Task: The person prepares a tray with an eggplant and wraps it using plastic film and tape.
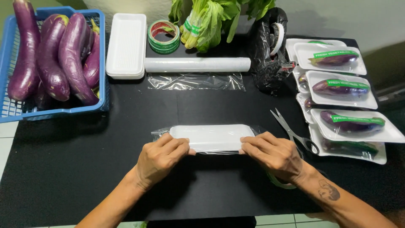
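1. Left hand (162,158): fingers curled, knuckles up, pressing the left end of the wrapped foam tray (211,137); fingertips tucked against the tray's near edge, gripping the cling film there.
2. Right hand (272,154): fingers bent and close together, resting on the tray's right end, holding film down against it; forearm bears a small tattoo.
3. Wrapped foam tray: white, oblong, lying bottom up at the centre of the black table (84,169), near its front edge, clear film gathered around both ends. What it carries cannot be told.
4. Scissors (293,133): metal, blades apart, just right of the tray, close to the right hand.
5. Packed eggplant trays (344,90): several, film-covered, green-labelled, stacked overlapping along the right side.
6. Cling film roll (197,64): behind the tray, well apart, a cut sheet lying in front of it.
7. Empty foam trays (126,45): white stack, back left.
8. Green tape roll (163,36): beside the stack.
9. Blue basket (14,112): far left, holding loose purple eggplants (69,55).
10. Leafy greens (206,19): back centre, banded stalks.
11. Black plastic-wrapped tape dispenser (268,48): back right of the film roll.
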